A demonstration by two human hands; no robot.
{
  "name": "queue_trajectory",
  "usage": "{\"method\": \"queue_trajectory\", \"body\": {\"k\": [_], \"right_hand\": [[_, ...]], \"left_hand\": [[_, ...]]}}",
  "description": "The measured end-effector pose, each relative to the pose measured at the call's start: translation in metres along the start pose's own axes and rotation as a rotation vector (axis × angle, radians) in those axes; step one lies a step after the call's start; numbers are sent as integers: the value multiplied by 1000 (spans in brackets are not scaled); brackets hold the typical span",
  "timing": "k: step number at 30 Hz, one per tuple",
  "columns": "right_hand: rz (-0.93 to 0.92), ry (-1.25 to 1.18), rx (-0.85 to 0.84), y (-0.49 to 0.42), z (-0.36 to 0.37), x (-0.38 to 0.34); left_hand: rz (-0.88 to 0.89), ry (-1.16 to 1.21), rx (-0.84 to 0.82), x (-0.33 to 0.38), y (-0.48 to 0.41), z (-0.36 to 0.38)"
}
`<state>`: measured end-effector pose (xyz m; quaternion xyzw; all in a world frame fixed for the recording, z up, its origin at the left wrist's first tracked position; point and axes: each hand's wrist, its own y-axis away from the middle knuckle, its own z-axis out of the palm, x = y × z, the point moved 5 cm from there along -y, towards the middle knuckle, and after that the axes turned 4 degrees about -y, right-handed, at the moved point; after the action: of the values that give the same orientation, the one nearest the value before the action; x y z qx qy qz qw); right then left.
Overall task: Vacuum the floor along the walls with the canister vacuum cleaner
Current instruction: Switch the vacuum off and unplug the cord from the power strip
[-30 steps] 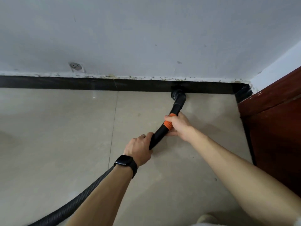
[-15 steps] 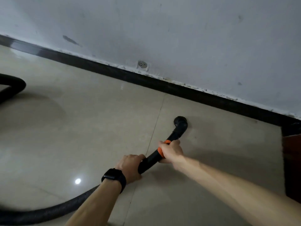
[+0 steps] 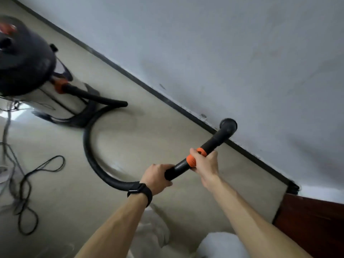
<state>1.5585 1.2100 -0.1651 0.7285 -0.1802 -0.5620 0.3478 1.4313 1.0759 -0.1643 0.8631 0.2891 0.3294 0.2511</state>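
Centrally, vacuum nozzle [image 3: 228, 126] up by the baseboard [image 3: 167, 98], right hand [image 3: 204, 162] fingers curled round the orange collar [image 3: 191, 161], left hand [image 3: 157, 176] fingers wrapped round the wand [image 3: 214, 141] behind, hose [image 3: 89, 153] looping back to the canister [image 3: 24, 67] on the floor [image 3: 130, 136]

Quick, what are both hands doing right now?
Left hand: closed, holding the black vacuum wand.
Right hand: closed, holding the wand's orange collar.

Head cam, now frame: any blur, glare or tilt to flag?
Head view: frame rolled hard, baseboard runs diagonally; canister and cables at left smeared by blur; glare patch on the floor at the left edge; left hand, right hand and wand fairly sharp.
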Motion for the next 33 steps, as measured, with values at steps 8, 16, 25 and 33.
{"method": "queue_trajectory", "body": {"k": [8, 16, 25, 33], "right_hand": [[-417, 328, -295, 236, 117, -235], [-485, 339, -502, 349, 262, -341], [-179, 116, -686, 376, 430, -399], [26, 83, -808, 328, 618, -461]], "left_hand": [[-18, 273, 264, 11, 181, -235], [-46, 332, 509, -62, 271, -393], [-247, 486, 765, -196, 309, -466], [-500, 242, 914, -317, 276, -591]]}}
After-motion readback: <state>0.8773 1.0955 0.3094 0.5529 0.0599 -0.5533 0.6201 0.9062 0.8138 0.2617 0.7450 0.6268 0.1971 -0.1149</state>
